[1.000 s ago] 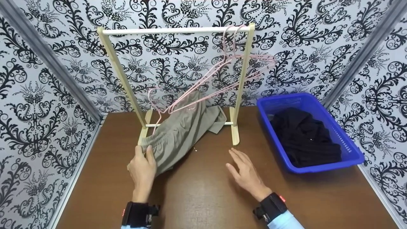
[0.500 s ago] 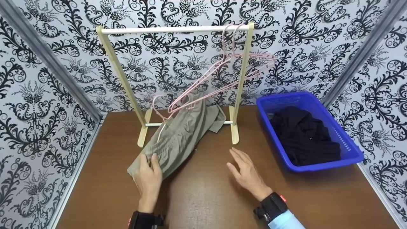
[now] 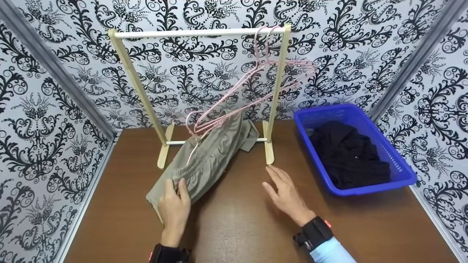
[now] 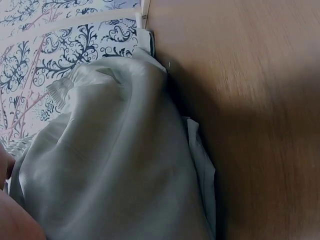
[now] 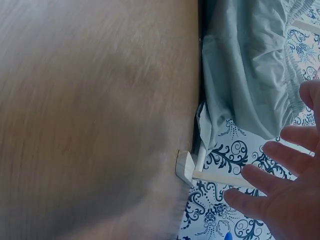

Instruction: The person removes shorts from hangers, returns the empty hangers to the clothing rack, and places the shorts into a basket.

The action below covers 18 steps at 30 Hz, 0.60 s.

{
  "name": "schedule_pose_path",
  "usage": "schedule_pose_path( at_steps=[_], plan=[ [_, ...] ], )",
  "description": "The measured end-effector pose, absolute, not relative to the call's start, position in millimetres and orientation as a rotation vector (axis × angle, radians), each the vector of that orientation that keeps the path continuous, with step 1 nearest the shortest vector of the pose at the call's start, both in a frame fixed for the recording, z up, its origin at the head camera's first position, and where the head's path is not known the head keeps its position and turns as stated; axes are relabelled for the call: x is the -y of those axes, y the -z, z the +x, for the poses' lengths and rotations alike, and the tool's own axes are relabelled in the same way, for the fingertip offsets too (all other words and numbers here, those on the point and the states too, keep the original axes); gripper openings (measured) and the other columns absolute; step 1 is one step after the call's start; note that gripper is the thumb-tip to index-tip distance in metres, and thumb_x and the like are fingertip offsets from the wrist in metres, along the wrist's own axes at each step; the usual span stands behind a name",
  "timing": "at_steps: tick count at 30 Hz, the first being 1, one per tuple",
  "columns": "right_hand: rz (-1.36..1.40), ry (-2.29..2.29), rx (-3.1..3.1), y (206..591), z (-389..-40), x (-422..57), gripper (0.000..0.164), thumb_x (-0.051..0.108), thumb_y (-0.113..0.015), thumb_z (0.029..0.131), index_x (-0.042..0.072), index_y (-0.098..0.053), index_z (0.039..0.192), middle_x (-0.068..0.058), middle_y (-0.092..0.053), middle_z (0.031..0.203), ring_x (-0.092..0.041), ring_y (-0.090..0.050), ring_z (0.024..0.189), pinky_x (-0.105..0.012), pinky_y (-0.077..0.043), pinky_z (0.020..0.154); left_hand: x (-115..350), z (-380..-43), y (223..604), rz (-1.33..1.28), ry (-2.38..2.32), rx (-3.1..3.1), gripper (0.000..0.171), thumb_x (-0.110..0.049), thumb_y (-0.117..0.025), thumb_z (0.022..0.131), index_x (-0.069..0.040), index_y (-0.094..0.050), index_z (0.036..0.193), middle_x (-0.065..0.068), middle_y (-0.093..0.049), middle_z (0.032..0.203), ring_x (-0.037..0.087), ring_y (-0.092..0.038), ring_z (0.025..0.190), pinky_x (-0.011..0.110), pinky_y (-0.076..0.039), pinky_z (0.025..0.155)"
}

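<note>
My left hand (image 3: 174,208) pinches the elastic waistband of a pair of khaki shorts (image 3: 215,153) at its near end. In the left wrist view the shorts (image 4: 120,160) fill much of the picture, with only a bit of the hand at the lower left. A pink hanger (image 3: 193,151) runs into the waistband, its hook tilted up and its lower part hidden by the cloth. My right hand (image 3: 287,197) holds nothing, fingers extended, over the table to the right of the shorts. The right wrist view also shows this hand (image 5: 285,185) with its fingers spread.
A wooden rack (image 3: 137,87) with a white top bar (image 3: 197,33) stands behind the shorts. Two pink hangers (image 3: 237,86) hang at the bar's right end. At the right sits a blue basket (image 3: 314,146) with black clothing (image 3: 351,157). Patterned walls enclose the brown table (image 3: 234,233).
My left hand has moved right and nearer the body, bringing the waistband along. The pink hanger's hook has shifted right and lower. My right hand has barely moved.
</note>
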State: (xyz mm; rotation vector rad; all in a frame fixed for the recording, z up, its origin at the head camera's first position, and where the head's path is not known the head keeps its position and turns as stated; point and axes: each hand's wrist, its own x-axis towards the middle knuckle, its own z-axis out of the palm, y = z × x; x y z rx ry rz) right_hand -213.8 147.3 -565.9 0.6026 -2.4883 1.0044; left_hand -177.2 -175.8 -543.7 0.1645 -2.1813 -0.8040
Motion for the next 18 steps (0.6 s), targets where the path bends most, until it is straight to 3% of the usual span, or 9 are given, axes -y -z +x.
schedule_pose_path(
  at_steps=[18],
  plan=[
    [0.592,-1.045,2.499,568.7,-211.0,-151.0,0.051,0.016,-0.070,0.098,-0.007,-0.057,0.142,-0.026,-0.056,0.145,-0.047,-0.051,0.134,-0.058,-0.040,0.111,171.9,-172.4,561.9,0.144,0.776,2.127,0.025,-0.007,-0.066,0.098,0.000,-0.045,0.085,0.001,-0.034,0.065,0.014,-0.032,0.051,0.030,-0.029,0.046]
  ],
)
